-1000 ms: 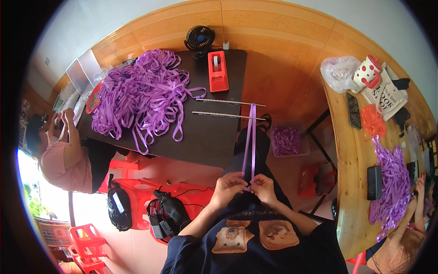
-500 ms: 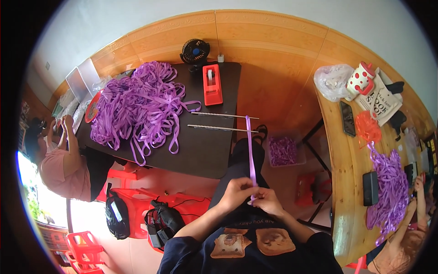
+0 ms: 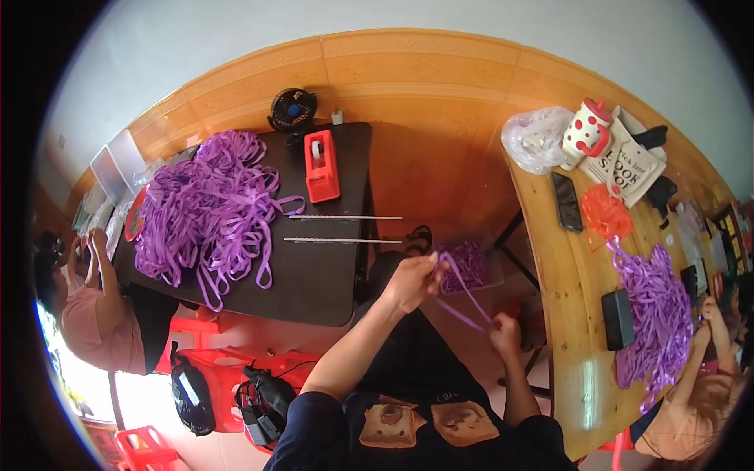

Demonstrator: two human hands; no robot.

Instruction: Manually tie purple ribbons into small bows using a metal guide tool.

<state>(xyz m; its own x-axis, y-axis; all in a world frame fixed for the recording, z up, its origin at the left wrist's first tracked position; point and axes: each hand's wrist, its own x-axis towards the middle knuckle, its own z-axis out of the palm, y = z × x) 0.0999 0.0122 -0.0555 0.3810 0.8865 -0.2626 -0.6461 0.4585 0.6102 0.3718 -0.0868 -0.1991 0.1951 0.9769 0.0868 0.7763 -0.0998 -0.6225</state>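
A loop of purple ribbon [image 3: 469,292] is stretched between my hands, over the gap between the two tables. My left hand [image 3: 415,284] pinches its upper left end, near the dark table's right edge. Lower and to the right, my right hand [image 3: 505,336] is closed on the other end. Left of my hands, two thin metal rods, the far one [image 3: 345,217] and the near one [image 3: 343,241], stick out past the table edge with no ribbon on their free ends. A clear bin [image 3: 493,276] of purple ribbon pieces stands on the floor beyond my hands.
The dark table [image 3: 314,290] bears a purple ribbon heap [image 3: 200,208], a red tape dispenser [image 3: 321,169] and a black fan [image 3: 293,110]. On the wooden table [image 3: 577,314] lie a phone [image 3: 566,202] and more ribbon [image 3: 656,314]. People sit at both sides; red stools stand lower left.
The ribbon has come off the rods. My left hand has moved up and forward, my right hand outward to the right, spreading the ribbon into a loop. The view has shifted right.
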